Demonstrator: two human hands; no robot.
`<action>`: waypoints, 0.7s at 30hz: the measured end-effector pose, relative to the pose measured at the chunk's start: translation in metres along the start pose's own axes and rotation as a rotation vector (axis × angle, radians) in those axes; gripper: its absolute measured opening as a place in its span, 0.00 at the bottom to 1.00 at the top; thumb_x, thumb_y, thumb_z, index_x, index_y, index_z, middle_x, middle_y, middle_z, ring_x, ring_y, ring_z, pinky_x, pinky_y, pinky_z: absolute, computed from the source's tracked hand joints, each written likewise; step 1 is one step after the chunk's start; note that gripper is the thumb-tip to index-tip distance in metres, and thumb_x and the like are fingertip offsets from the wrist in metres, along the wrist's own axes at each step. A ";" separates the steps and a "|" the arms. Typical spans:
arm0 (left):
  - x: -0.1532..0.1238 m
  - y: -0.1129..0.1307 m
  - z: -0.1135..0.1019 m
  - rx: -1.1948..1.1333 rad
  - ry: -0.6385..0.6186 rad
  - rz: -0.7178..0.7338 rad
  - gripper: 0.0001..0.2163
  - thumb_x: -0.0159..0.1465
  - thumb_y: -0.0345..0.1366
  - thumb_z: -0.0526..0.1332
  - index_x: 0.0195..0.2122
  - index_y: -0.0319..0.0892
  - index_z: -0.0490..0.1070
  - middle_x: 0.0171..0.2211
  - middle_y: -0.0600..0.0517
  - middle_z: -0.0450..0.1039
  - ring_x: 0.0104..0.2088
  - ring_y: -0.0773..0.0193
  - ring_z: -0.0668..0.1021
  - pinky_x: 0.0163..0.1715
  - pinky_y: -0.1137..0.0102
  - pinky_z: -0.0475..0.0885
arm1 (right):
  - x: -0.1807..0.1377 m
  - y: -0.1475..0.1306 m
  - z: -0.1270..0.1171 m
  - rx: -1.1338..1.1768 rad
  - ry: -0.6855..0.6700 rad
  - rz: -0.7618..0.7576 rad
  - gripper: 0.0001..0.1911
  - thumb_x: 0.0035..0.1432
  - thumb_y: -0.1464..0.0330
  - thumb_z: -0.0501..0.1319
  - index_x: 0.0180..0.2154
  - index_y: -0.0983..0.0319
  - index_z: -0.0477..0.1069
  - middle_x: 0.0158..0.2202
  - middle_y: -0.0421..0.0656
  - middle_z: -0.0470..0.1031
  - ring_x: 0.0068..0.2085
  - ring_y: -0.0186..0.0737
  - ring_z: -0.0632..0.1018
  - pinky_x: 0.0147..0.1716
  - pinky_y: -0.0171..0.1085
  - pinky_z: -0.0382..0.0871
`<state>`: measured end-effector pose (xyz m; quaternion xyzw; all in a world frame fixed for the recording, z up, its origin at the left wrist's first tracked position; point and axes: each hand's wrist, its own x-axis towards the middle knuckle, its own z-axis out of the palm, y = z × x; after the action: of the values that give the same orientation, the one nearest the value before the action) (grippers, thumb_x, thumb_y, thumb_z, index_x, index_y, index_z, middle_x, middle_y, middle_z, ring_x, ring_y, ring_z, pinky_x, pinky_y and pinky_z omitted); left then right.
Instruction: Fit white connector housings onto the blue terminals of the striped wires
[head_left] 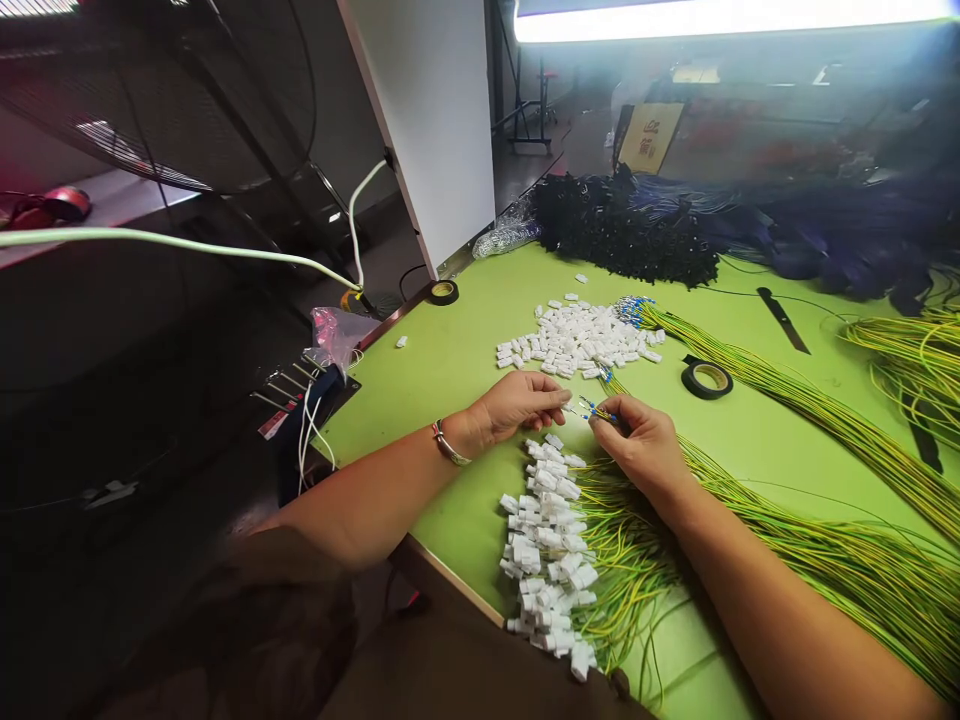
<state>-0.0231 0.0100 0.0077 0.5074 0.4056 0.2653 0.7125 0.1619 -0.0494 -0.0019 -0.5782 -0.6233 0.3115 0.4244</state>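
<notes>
My left hand [523, 408] is closed in a pinch, with a small white connector housing [571, 406] at its fingertips, mostly covered by the thumb. Facing it, my right hand [643, 437] pinches several green-yellow wires with blue-sleeved metal terminals [592, 408] pointing toward the left hand. A small gap seems to lie between the terminals and the housing. Below both hands lies a row of white connectors fitted on wires [551, 545], their green-yellow leads [637, 550] running right beneath my right forearm. Beyond the hands is a pile of loose white housings [581, 335].
Green-yellow wire bundles [787, 400] stretch across the green table [450, 350] to the right. Black tape rolls [707, 378] and a dark blade-like tool [784, 320] lie on it. Black connectors with dark cables [622, 225] fill the back. A white panel [435, 120] stands at the far left edge.
</notes>
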 end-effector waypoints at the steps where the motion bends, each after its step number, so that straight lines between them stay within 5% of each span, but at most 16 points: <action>1: 0.000 -0.001 0.000 0.006 -0.003 0.007 0.13 0.57 0.41 0.67 0.29 0.35 0.70 0.22 0.51 0.73 0.18 0.77 0.69 0.17 0.79 0.59 | 0.000 0.000 0.000 -0.003 0.000 -0.008 0.06 0.49 0.66 0.59 0.25 0.62 0.69 0.17 0.35 0.61 0.20 0.30 0.60 0.20 0.32 0.54; 13: -0.005 -0.004 0.024 -0.065 0.181 0.042 0.11 0.59 0.34 0.67 0.26 0.35 0.67 0.20 0.52 0.74 0.16 0.76 0.70 0.17 0.79 0.66 | -0.002 0.005 0.005 -0.061 0.064 -0.121 0.04 0.49 0.69 0.59 0.25 0.62 0.70 0.18 0.36 0.66 0.20 0.30 0.63 0.20 0.32 0.58; 21: -0.006 -0.004 0.030 -0.088 0.192 0.019 0.09 0.59 0.31 0.66 0.26 0.35 0.66 0.19 0.53 0.73 0.16 0.75 0.71 0.16 0.79 0.68 | -0.001 0.006 0.003 -0.051 0.045 -0.129 0.05 0.50 0.68 0.60 0.24 0.62 0.69 0.17 0.36 0.65 0.20 0.30 0.63 0.20 0.32 0.57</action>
<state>-0.0014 -0.0115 0.0106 0.4516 0.4549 0.3371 0.6896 0.1618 -0.0494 -0.0091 -0.5543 -0.6573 0.2545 0.4426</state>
